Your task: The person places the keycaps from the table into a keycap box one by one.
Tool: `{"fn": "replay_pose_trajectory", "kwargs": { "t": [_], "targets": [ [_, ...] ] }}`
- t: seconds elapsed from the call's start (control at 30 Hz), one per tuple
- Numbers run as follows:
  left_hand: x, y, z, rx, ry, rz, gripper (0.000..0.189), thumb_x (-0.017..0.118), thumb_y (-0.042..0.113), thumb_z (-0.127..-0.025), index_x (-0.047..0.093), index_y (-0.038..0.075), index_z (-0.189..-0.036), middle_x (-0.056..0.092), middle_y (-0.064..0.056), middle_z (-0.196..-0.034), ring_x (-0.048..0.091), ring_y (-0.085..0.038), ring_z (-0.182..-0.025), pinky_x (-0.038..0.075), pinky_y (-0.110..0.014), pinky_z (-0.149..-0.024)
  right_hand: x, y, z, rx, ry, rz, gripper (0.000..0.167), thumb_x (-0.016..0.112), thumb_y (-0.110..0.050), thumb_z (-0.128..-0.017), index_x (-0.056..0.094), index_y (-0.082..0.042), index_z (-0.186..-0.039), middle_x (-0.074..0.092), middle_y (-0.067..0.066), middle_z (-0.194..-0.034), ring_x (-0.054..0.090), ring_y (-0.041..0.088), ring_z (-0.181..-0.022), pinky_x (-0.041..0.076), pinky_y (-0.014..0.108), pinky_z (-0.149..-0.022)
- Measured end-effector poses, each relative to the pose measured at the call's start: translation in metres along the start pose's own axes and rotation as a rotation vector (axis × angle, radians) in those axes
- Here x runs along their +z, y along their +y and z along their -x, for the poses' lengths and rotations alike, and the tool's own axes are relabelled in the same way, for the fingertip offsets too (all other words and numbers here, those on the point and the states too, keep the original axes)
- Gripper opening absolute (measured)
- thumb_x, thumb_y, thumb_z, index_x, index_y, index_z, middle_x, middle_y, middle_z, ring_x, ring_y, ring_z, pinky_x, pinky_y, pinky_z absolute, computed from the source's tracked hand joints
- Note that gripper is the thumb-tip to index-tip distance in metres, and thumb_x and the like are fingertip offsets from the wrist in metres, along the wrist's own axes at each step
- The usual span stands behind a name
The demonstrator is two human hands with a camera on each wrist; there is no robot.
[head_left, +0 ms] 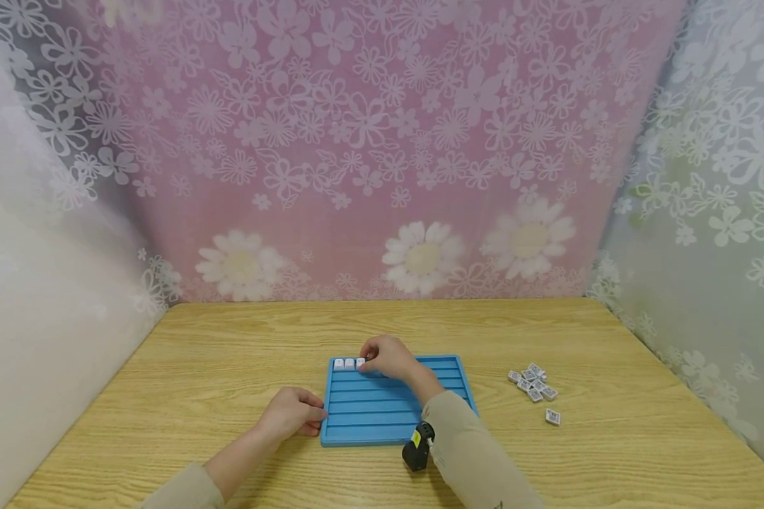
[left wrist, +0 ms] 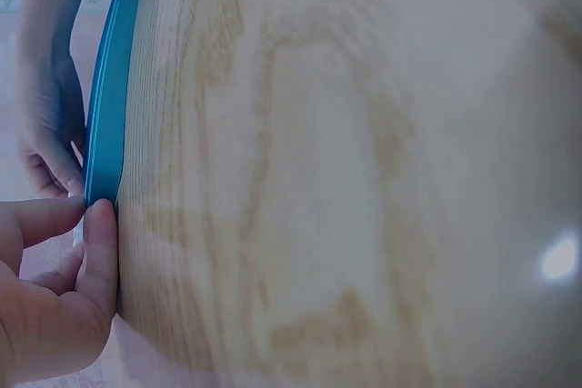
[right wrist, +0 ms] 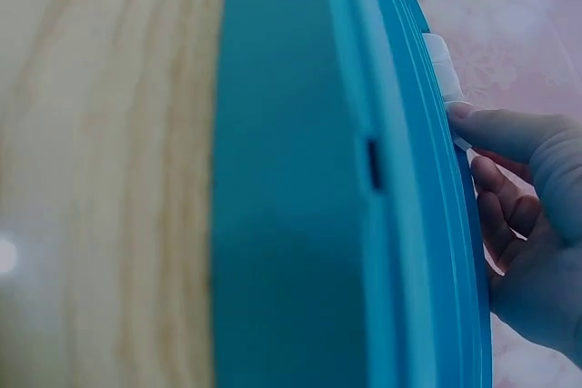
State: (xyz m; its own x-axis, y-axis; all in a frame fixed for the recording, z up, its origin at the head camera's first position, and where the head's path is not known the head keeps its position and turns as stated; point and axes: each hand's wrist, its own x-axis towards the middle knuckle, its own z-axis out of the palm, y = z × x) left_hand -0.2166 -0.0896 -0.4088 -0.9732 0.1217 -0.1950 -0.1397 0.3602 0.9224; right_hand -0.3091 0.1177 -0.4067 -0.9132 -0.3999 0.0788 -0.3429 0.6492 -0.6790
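A blue ridged tray (head_left: 372,417) lies on the table, its ridges running left to right. Several white tiles (head_left: 339,364) stand side by side in the left end of its farthest row. With thumb and fingers my right hand (head_left: 388,355) pinches a white tile (head_left: 360,363) at the end of that line; the fingers partly cover it. In the right wrist view the thumb of the right hand (right wrist: 536,197) presses against this tile at the far edge. My left hand (head_left: 291,412) holds the tray's left edge between thumb and fingers, seen also in the left wrist view.
To the right of the tray lies a loose heap of white tiles (head_left: 532,382) with dark markings. A single tile (head_left: 552,416) sits apart, nearer the front. A black wrist camera (head_left: 417,449) hangs below the right sleeve. Flowered curtains (head_left: 420,177) enclose the wooden table (head_left: 229,339).
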Motion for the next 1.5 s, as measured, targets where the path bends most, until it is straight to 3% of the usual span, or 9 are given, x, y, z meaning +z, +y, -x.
{"fn": "replay_pose_trajectory", "kwargs": {
  "t": [1.13,1.5],
  "targets": [
    [0.001,0.000,-0.001,-0.014,0.005,-0.012,0.016,0.065,-0.004,-0.080,0.062,-0.012,-0.093,0.059,-0.011,-0.072,0.057,-0.014,-0.059,0.056,-0.029,-0.056,0.000,0.000,0.001,0.023,0.002,-0.013,0.016,0.073,-0.016,-0.081,0.064,-0.007,-0.092,0.054,0.001,-0.081,0.047,0.016,-0.070,0.043,0.029,-0.059],
    [0.001,-0.002,-0.002,-0.007,0.004,-0.013,0.015,0.065,-0.005,-0.079,0.062,-0.012,-0.091,0.058,-0.012,-0.071,0.057,-0.015,-0.060,0.056,-0.029,-0.056,-0.019,0.005,0.008,0.004,0.014,-0.060,0.022,0.071,-0.013,-0.082,0.063,-0.002,-0.099,0.056,0.001,-0.083,0.049,0.016,-0.074,0.044,0.029,-0.062]
  ]
}}
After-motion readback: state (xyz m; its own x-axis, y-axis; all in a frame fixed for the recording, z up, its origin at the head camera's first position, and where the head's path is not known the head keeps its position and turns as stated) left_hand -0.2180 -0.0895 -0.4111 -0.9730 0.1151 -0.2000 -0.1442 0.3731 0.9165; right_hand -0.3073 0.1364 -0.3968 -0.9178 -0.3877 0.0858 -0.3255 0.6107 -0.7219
